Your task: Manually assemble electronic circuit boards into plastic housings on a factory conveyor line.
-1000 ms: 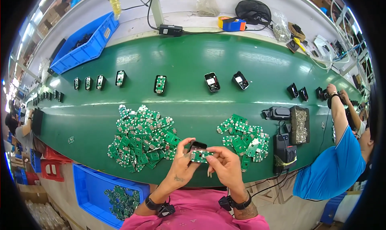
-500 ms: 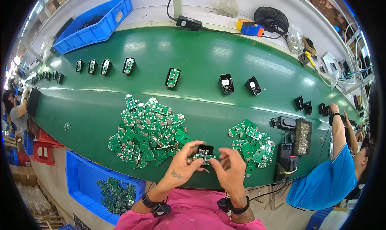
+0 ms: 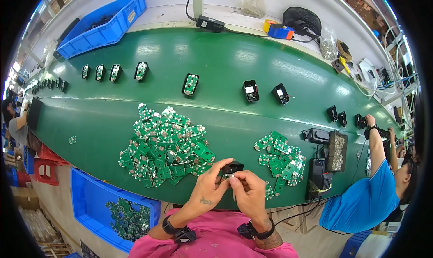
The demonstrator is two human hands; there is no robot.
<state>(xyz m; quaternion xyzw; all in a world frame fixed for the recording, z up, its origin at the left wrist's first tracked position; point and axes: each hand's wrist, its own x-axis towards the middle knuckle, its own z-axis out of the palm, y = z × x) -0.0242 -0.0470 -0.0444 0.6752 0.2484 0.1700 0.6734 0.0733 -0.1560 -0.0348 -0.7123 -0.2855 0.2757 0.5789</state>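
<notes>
Right hand (image 3: 249, 190) has closed in: fingers were spread beside the work 0.5 s ago, now thumb and index are together, clamped on the near edge of 1 circuit board (image 3: 228, 177), mostly covered by fingers. Left hand (image 3: 207, 186) stays wrapped around 1 black casing (image 3: 234, 167), gripping its side, tilted; board sits at the casing's near side, both held above the table's near edge. Whether the board is seated can't be told. Green table (image 3: 234, 136) carries a large board pile (image 3: 167, 145) left of the hands and a smaller board pile (image 3: 284, 163) to the right. Beyond, 5 casings with green boards (image 3: 191, 84) stand spaced out toward the left, and 2 open casings (image 3: 251, 92), pale piece inside each, are right of them. Far right: metal-parts tray (image 3: 345, 145) with a black device (image 3: 319, 174) just beside it, plus a co-worker in a blue shirt (image 3: 356, 199), arm reaching over the table to dark items. Lower left, below table level, a blue bin (image 3: 90, 199) holds more boards; another blue crate (image 3: 103, 37) with dark parts is at the table's far left edge.
</notes>
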